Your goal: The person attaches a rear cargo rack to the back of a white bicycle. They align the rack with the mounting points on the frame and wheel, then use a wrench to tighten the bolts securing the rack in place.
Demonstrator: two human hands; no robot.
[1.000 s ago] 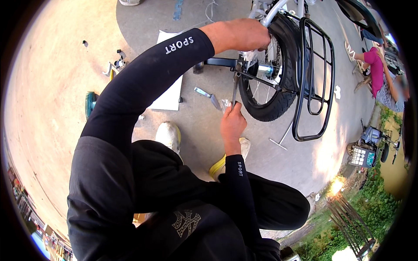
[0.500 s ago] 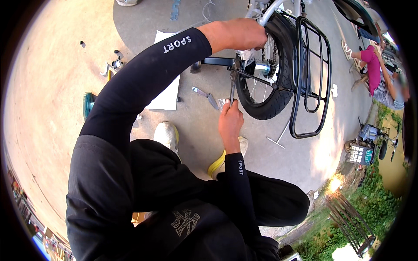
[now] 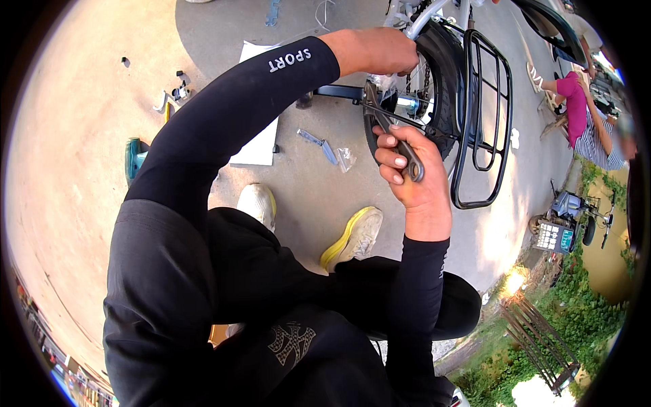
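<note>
My right hand (image 3: 422,166) is wrapped round the handle of a dark wrench (image 3: 409,157), whose holed end shows past my palm. The wrench's other end lies at the kickstand bar and axle area beside a two-wheeler's wheel (image 3: 442,81); whether it sits on a nut I cannot tell. My left hand (image 3: 383,51) reaches across to the near side of the wheel, below a silver frame tube (image 3: 427,19). Its fingers are curled under and whatever they grip is hidden. A chain and a shiny axle part (image 3: 408,102) show between my hands.
A black rear rack (image 3: 503,122) juts out right of the wheel. On the ground lie a white sheet (image 3: 256,146), a blue-handled tool (image 3: 319,144), a small plastic bag (image 3: 345,159) and a teal power tool (image 3: 137,161). A seated person (image 3: 576,108) is at far right.
My right hand has moved right and turned palm up, swinging the wrench's handle end to the right. My left hand stays at the wheel.
</note>
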